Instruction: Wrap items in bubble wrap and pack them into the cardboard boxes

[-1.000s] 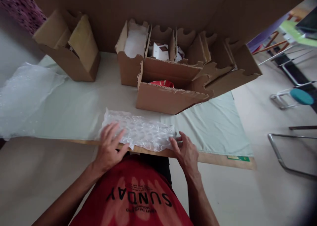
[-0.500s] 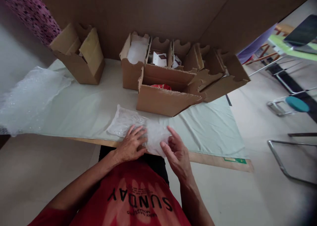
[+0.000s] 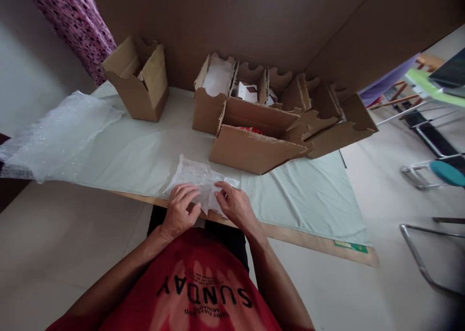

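A crinkled piece of clear plastic wrap (image 3: 203, 183) lies at the front edge of the cloth-covered table, with a fold standing up near its middle. On its left part rests my left hand (image 3: 181, 210), fingers bent and thumb apart, pressing on the plastic. My right hand (image 3: 236, 205) has its thumb and forefinger close together at the fold and appears to pinch it. Whether anything lies inside the plastic cannot be made out.
Several open cardboard boxes (image 3: 254, 152) stand behind my hands, some with white or red contents. Another cardboard box (image 3: 141, 94) is at the back left. A bubble wrap pile (image 3: 65, 132) overhangs the table's left end. A teal stool (image 3: 446, 173) stands at the right.
My right hand has moved left over the plastic and its fingers have closed at the fold. My left hand has shifted slightly left. The plastic's right part is drawn inward.
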